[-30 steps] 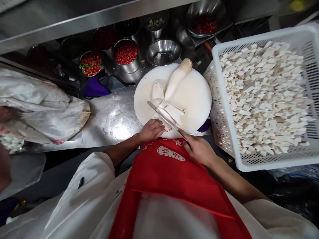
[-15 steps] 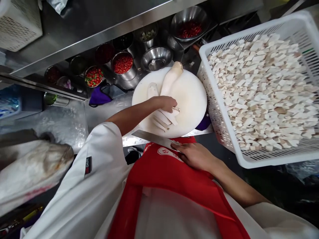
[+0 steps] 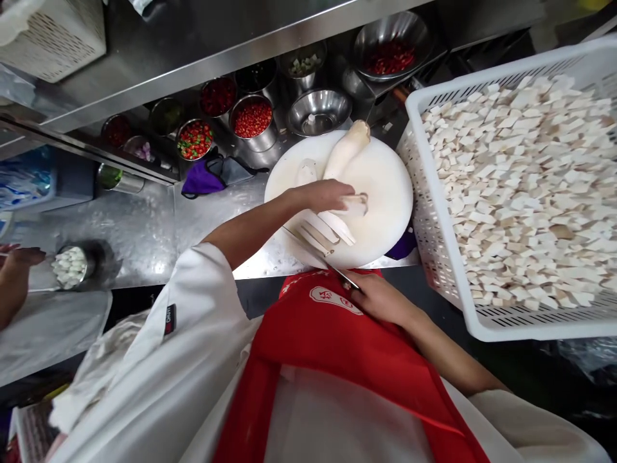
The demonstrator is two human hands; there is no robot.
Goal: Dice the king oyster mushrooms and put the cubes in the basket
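Observation:
On a round white cutting board [image 3: 385, 186] lie a whole king oyster mushroom [image 3: 344, 149], a cut half [image 3: 306, 172] and several long slices [image 3: 325, 230]. My left hand [image 3: 328, 194] rests on top of the slices, fingers curled over a piece at the far end. At the board's near edge my right hand [image 3: 378, 297] grips the handle of a cleaver [image 3: 315, 252], whose blade points left across the near end of the slices.
A white plastic basket [image 3: 486, 325] full of diced mushroom stands right of the board. Steel bowls of chopped red chili [image 3: 253, 118] and an empty steel bowl [image 3: 318, 109] sit behind. Another person's hand [image 3: 14, 270] is at far left beside a cup of white pieces [image 3: 70, 267].
My left hand has reached from the board's near edge over the slices. The cleaver was pulled back off the board, then brought to the slices again. The view shifted.

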